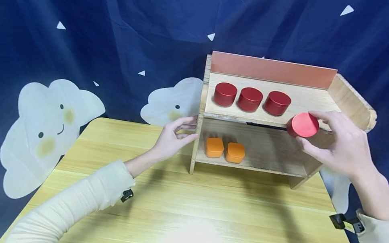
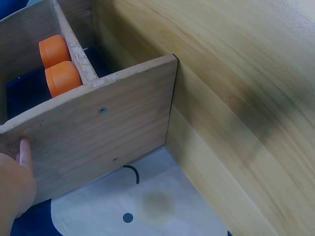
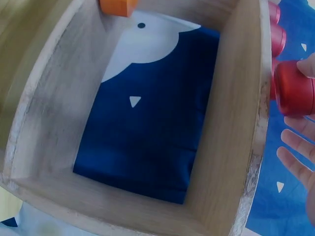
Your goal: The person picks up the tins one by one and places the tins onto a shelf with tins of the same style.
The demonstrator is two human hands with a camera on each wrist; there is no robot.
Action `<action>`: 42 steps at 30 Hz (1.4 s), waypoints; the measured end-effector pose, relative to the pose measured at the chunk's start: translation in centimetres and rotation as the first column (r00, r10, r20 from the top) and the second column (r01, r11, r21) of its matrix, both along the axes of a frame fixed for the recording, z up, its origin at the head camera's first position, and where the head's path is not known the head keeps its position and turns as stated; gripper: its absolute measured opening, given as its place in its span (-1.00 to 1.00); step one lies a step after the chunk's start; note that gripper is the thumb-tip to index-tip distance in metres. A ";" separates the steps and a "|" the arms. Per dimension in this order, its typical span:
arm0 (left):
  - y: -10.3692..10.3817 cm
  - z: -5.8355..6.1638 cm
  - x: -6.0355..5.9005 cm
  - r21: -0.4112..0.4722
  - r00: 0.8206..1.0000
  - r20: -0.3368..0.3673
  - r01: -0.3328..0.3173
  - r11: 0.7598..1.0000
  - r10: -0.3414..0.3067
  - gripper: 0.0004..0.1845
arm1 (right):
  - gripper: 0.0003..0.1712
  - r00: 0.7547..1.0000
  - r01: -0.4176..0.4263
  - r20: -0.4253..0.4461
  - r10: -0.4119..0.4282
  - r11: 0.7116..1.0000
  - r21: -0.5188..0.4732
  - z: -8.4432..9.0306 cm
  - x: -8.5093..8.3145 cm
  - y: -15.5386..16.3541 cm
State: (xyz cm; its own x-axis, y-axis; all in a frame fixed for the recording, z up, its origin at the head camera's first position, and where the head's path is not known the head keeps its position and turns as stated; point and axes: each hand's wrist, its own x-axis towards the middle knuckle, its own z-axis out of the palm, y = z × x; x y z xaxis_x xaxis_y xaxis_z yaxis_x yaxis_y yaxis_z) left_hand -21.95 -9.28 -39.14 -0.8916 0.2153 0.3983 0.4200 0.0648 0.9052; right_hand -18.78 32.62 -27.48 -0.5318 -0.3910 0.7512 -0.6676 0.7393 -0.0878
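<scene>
A small wooden two-tier shelf (image 1: 255, 130) stands on the table. My right hand (image 1: 345, 142) pinches a round red tin (image 1: 305, 125) between thumb and fingers, in front of the top tier's front edge at the right. In the right wrist view this tin (image 3: 294, 89) is at the right edge, partly covered by the thumb. Three more red tins (image 1: 250, 100) stand in a row on the top tier. Two orange square tins (image 1: 235, 153) sit at the left of the lower tier. My left hand (image 1: 177, 137) touches the shelf's left side panel (image 2: 98, 132) with extended fingers.
The light wood table (image 1: 170, 203) extends in front of the shelf. Behind it hangs a dark blue curtain (image 1: 148, 18) with white clouds and triangles. A raised side panel (image 1: 354, 98) bounds the top tier at the right, and a pinkish board (image 1: 273, 70) runs along its back.
</scene>
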 end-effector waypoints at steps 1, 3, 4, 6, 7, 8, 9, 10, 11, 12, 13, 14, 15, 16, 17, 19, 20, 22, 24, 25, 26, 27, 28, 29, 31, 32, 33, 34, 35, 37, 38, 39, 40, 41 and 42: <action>0.0 0.0 0.0 -0.002 1.000 0.001 -0.001 1.000 0.001 -0.42 | -0.01 1.000 0.008 -0.003 -0.008 1.000 0.003 0.0 -0.1 0.1; 0.0 0.0 0.1 -0.002 1.000 0.006 -0.001 1.000 0.001 -0.42 | 0.00 1.000 0.022 -0.006 -0.022 1.000 0.009 0.0 -0.2 0.3; 0.0 0.0 0.1 -0.003 1.000 0.006 -0.002 1.000 0.002 -0.42 | -0.01 1.000 0.025 -0.010 -0.025 1.000 0.009 0.0 -0.3 0.3; 0.0 0.0 0.1 -0.004 1.000 0.008 -0.003 1.000 0.003 -0.42 | -0.01 0.999 0.030 -0.010 -0.030 0.999 0.011 0.1 -0.4 0.4; 0.0 0.0 0.1 -0.002 1.000 0.010 -0.003 1.000 0.003 -0.42 | -0.02 0.999 0.034 -0.009 -0.034 0.999 0.011 0.1 -0.5 0.5; 0.0 0.0 0.1 -0.002 1.000 0.010 -0.003 1.000 0.003 -0.42 | -0.03 0.999 0.038 -0.006 -0.038 0.999 0.011 0.2 -0.6 0.5; 0.0 0.0 0.1 -0.002 1.000 0.009 -0.003 1.000 0.003 -0.42 | -0.06 0.999 0.043 -0.003 -0.043 0.999 0.014 0.3 -0.6 0.6; 0.0 0.0 0.1 -0.001 1.000 0.009 -0.003 1.000 0.003 -0.42 | -0.09 0.999 0.047 0.001 -0.047 0.999 0.017 0.3 -0.6 0.6; 0.0 0.0 0.2 0.000 1.000 0.009 -0.002 1.000 0.002 -0.42 | -0.12 0.999 0.054 0.007 -0.054 0.998 0.022 0.4 -0.7 0.7; 0.0 0.0 0.2 0.002 1.000 0.009 -0.001 1.000 0.001 -0.43 | -0.15 0.998 0.062 0.012 -0.062 0.998 0.027 0.5 -0.7 0.8; 0.0 0.0 0.2 0.004 1.000 0.010 -0.001 1.000 0.001 -0.43 | -0.18 0.997 0.071 0.018 -0.071 0.997 0.032 0.6 -0.7 0.8; 0.0 0.0 0.2 0.005 1.000 0.011 -0.001 1.000 0.001 -0.43 | -0.19 0.997 0.079 0.025 -0.080 0.996 0.036 0.7 -0.8 0.9; 0.0 0.1 0.2 0.007 1.000 0.011 0.000 1.000 0.000 -0.44 | -0.20 0.996 0.086 0.032 -0.087 0.995 0.042 0.8 -0.8 1.0; 0.0 0.0 0.2 0.007 1.000 0.012 -0.001 1.000 0.001 -0.44 | -0.21 0.995 0.094 0.037 -0.096 0.995 0.043 0.8 -0.9 1.0; 0.0 0.1 0.2 0.006 1.000 0.012 -0.002 1.000 0.002 -0.44 | -0.21 0.994 0.101 0.041 -0.103 0.994 0.045 0.9 -1.0 1.1; 0.0 0.1 0.2 0.005 1.000 0.012 -0.003 1.000 0.003 -0.44 | -0.21 0.992 0.111 0.054 -0.113 0.993 0.043 1.1 -1.2 1.1; 0.0 0.1 0.2 0.003 1.000 0.010 -0.004 1.000 0.004 -0.43 | -0.20 0.991 0.114 0.062 -0.117 0.993 0.040 1.2 -1.3 1.1; 0.0 0.1 0.2 -0.003 1.000 0.007 -0.007 1.000 0.007 -0.43 | -0.20 0.989 0.128 0.074 -0.130 0.991 0.031 1.3 -1.5 1.1; 0.0 0.0 0.1 -0.005 1.000 0.004 -0.008 1.000 0.008 -0.43 | -0.21 0.986 0.140 0.093 -0.141 0.990 0.022 1.4 -1.7 1.1; 0.0 0.0 0.1 -0.007 1.000 0.004 -0.009 1.000 0.009 -0.43 | -0.22 0.984 0.145 0.101 -0.146 0.989 0.019 1.4 -1.8 1.0; 0.0 0.0 0.1 -0.007 1.000 0.003 -0.008 1.000 0.008 -0.42 | -0.22 0.983 0.152 0.103 -0.153 0.988 0.017 1.4 -1.9 1.0; 0.0 0.0 0.1 -0.007 1.000 0.004 -0.007 1.000 0.007 -0.42 | -0.23 0.981 0.160 0.105 -0.160 0.987 0.017 1.4 -2.0 1.0; 0.0 0.1 0.1 -0.003 1.000 0.005 -0.005 1.000 0.005 -0.42 | -0.24 0.981 0.161 0.106 -0.163 0.987 0.020 1.4 -2.1 1.0; 0.0 0.1 0.1 -0.004 1.000 0.005 -0.005 1.000 0.005 -0.42 | -0.24 0.981 0.160 0.106 -0.161 0.987 0.023 1.4 -2.2 1.0; 0.0 0.2 0.1 -0.002 1.000 0.005 -0.003 1.000 0.003 -0.42 | -0.25 0.981 0.163 0.103 -0.166 0.986 0.029 1.4 -2.5 1.0; 0.0 0.2 0.1 -0.002 1.000 0.004 -0.003 1.000 0.003 -0.43 | -0.26 0.981 0.165 0.100 -0.167 0.986 0.033 1.4 -2.7 1.0; 0.0 0.1 0.1 -0.003 1.000 0.004 -0.004 1.000 0.004 -0.43 | -0.26 0.980 0.169 0.100 -0.172 0.985 0.038 1.4 -2.8 0.9; 0.0 0.1 0.0 -0.003 1.000 0.004 -0.005 1.000 0.005 -0.43 | -0.27 0.980 0.170 0.099 -0.174 0.985 0.042 1.4 -2.9 0.9; 0.0 0.1 0.0 -0.004 1.000 0.003 -0.006 1.000 0.006 -0.43 | -0.27 0.979 0.175 0.102 -0.179 0.983 0.045 1.4 -3.0 0.9; 0.0 0.1 0.0 -0.006 1.000 0.004 -0.005 1.000 0.005 -0.43 | -0.28 0.976 0.184 0.106 -0.189 0.982 0.051 1.4 -3.2 0.9; 0.0 0.1 0.0 -0.006 1.000 0.004 -0.004 1.000 0.004 -0.43 | -0.29 0.975 0.187 0.108 -0.192 0.981 0.055 1.3 -3.3 1.0; 0.0 0.1 0.0 -0.007 1.000 0.004 -0.002 1.000 0.002 -0.43 | -0.29 0.974 0.190 0.112 -0.196 0.980 0.057 1.3 -3.4 1.0; 0.0 0.1 0.0 -0.006 1.000 0.004 -0.002 1.000 0.002 -0.43 | -0.29 0.974 0.191 0.116 -0.196 0.980 0.058 1.3 -3.5 1.0; 0.0 0.1 0.0 -0.006 1.000 0.004 -0.001 1.000 0.001 -0.43 | -0.30 0.973 0.192 0.119 -0.198 0.979 0.062 1.3 -3.6 1.0; 0.0 0.1 0.0 -0.005 1.000 0.003 -0.001 1.000 0.001 -0.43 | -0.30 0.973 0.191 0.122 -0.197 0.980 0.064 1.2 -3.6 1.0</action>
State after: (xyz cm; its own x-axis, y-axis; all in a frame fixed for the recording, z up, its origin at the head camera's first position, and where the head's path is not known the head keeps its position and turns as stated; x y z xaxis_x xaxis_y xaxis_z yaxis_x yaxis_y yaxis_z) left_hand -21.95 -9.26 -39.07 -0.8929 0.2167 0.3946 0.4173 0.0693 0.9061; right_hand -22.43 33.62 -26.25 -0.6912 -0.3076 0.6539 -0.4968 0.8594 -0.1209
